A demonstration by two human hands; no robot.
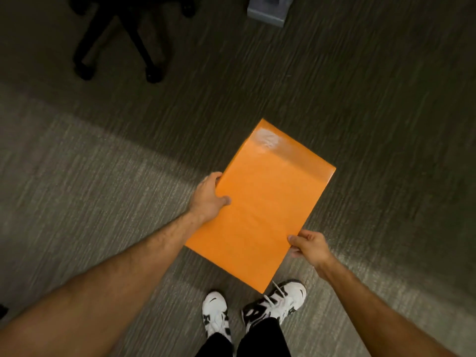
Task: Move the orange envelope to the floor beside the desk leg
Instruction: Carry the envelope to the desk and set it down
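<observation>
A large orange envelope is held flat in the air above the grey carpet, its glossy sealed flap pointing away from me. My left hand grips its left long edge, thumb on top. My right hand pinches its lower right edge, thumb on top and fingers under. A grey block at the top edge may be the foot of a desk leg; I cannot tell for sure.
A black office chair base with castors stands at the upper left. My two white and black sneakers are on the carpet just below the envelope. A lighter band of carpet runs across the floor.
</observation>
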